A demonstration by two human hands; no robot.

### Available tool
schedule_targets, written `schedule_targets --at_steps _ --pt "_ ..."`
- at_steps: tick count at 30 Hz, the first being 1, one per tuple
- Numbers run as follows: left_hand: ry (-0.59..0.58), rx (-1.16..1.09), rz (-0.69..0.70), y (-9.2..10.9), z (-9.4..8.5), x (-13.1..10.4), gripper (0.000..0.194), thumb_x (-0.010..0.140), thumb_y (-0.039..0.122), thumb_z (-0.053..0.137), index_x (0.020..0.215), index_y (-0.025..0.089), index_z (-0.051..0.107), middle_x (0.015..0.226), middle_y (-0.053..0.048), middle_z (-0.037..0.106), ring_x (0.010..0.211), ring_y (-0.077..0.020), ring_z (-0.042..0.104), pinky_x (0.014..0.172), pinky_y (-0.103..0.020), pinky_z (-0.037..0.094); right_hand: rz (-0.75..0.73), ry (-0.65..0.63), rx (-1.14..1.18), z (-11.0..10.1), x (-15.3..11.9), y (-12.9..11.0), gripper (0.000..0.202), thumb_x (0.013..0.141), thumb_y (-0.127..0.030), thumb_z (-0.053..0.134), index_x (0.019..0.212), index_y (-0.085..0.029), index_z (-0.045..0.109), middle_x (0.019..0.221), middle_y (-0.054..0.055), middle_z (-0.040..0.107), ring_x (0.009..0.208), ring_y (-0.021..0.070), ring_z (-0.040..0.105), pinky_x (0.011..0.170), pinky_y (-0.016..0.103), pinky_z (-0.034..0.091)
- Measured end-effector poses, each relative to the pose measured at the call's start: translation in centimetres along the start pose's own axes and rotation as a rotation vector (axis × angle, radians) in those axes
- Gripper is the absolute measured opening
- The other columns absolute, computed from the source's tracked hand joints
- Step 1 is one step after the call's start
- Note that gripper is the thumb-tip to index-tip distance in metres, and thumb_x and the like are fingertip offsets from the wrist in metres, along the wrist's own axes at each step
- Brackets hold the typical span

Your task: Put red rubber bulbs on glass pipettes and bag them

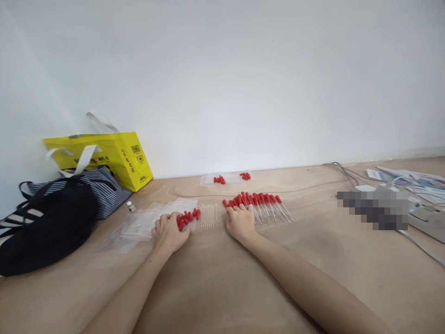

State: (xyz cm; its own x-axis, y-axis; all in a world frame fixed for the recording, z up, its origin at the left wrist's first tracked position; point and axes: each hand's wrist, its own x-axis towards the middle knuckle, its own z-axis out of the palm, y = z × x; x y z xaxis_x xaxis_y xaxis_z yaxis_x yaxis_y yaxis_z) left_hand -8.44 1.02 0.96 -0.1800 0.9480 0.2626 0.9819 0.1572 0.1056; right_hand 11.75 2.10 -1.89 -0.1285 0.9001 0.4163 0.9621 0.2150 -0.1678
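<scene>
The left hand (169,232) curls at loose red bulbs (188,215), left of the bare tubes (209,217); the right hand (240,223), right of them, bends at the bulbed tubes (260,200); neither grip can be told. Bulb-fitting seems in hand; the next move calls for one bare tube.

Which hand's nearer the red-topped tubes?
Right. The right hand is at the left end of the red-topped tubes; the left hand is farther left, by red caps.

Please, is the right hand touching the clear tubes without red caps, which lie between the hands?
Apart. The head view shows a strip of table between the right hand and the clear tubes.
</scene>
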Motion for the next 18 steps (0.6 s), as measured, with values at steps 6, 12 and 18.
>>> schedule_targets --at_steps 6,12,18 --pt "0.080 0.010 0.070 -0.5 0.6 0.5 0.039 0.075 0.040 0.039 0.102 0.016 0.053 0.100 -0.015 0.053 0.097 -0.0296 0.047 0.078 -0.040 0.035 -0.021 -0.022 0.001 -0.5 -0.1 0.0 0.020 0.078 -0.021 0.042 0.080 -0.015 0.061 0.086 0.011 0.063 0.085 0.0222 0.049 0.071 0.036 0.021" --pt "0.060 0.057 0.056 0.0 0.7 0.5 0.035 0.081 0.035 0.031 0.097 0.018 0.056 0.093 -0.013 0.062 0.093 -0.0301 0.051 0.080 -0.049 0.028 0.085 -0.076 0.010 -0.7 1.4 -1.9 0.027 0.080 -0.026 0.039 0.082 -0.013 0.063 0.085 0.014 0.063 0.084 0.0225 0.052 0.075 0.038 0.023" --pt "0.033 -0.041 0.214 0.7 1.0 0.1 0.033 0.082 0.028 0.032 0.097 0.018 0.059 0.098 -0.010 0.064 0.094 -0.0279 0.053 0.077 -0.042 0.037 0.156 -0.199 -0.009 0.0 3.6 -3.5 0.026 0.078 -0.024 0.042 0.081 -0.012 0.065 0.083 0.016 0.064 0.082 0.0249 0.055 0.079 0.042 0.022"
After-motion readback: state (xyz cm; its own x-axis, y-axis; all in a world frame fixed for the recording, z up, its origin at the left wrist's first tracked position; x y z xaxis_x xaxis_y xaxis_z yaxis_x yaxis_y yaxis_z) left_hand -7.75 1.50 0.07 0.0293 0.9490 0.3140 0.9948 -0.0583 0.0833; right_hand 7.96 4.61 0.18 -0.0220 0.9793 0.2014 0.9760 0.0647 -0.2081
